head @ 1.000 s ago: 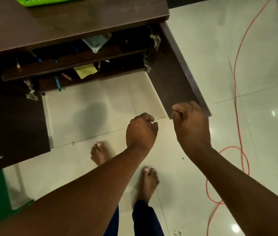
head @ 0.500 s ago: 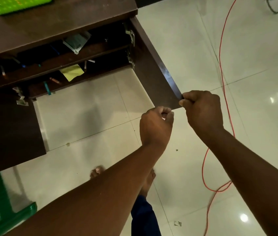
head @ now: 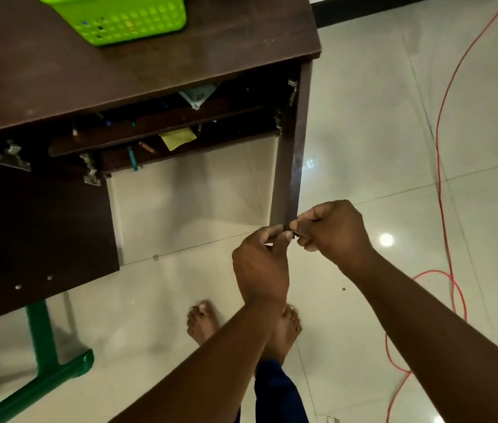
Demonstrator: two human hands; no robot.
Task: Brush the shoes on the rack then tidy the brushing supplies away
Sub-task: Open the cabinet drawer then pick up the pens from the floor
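Dark wood cabinet door point(head: 289, 166) hangs open, both hands pinching its bottom corner: left hand point(head: 261, 267) below, right hand point(head: 333, 232) just right.

Cabinet point(head: 150, 71) was dark brown; basket point(head: 125, 16) lime green with lattice holes. Floor tiles point(head: 379, 132) were glossy cream. Cable point(head: 438, 154) was orange-red, stand point(head: 43, 340) green, note point(head: 177, 138) yellow, trouser leg point(head: 275, 392) navy.
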